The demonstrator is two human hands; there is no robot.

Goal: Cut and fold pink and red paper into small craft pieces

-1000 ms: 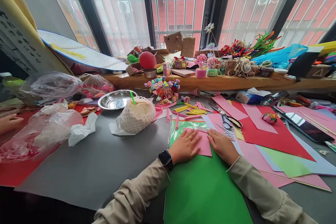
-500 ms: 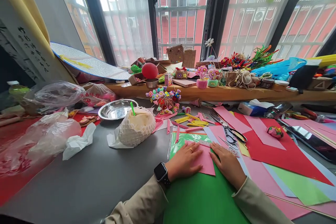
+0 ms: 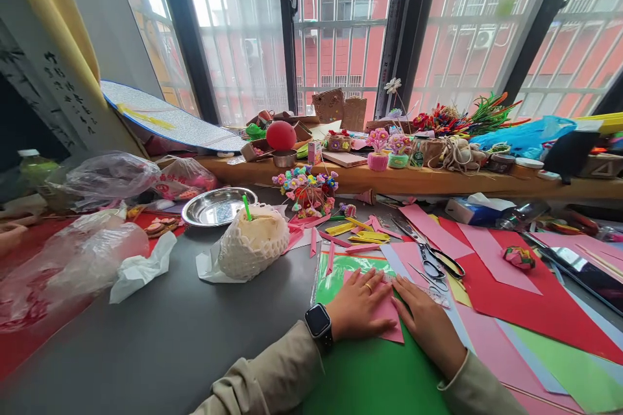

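My left hand (image 3: 361, 305) lies flat over a small pink sheet of paper (image 3: 395, 331), fingers spread, with a ring and a dark watch showing. My right hand (image 3: 427, 321) rests with outstretched fingers at the sheet's right edge, its fingertips near those of the left. A clear strip with markings, perhaps a ruler, is mostly hidden by my fingers at the sheet's top. Beneath lies a large green sheet (image 3: 372, 379), with a clear plastic sleeve (image 3: 322, 272) at its upper part. Black-handled scissors (image 3: 445, 264) and a smaller pair (image 3: 433, 282) sit just beyond my right hand.
Folded pink and yellow paper strips (image 3: 367, 237) are scattered ahead. A coconut in foam netting (image 3: 253, 249) stands left, before a metal plate (image 3: 195, 211). Coloured sheets, including a red one (image 3: 506, 292), cover the right. Craft flowers (image 3: 377, 139) line the wooden ledge (image 3: 321, 176).
My left hand has slid slightly right over the pink sheet, covering more of it. The whole view has shifted a little; my right hand stays by the sheet's edge.
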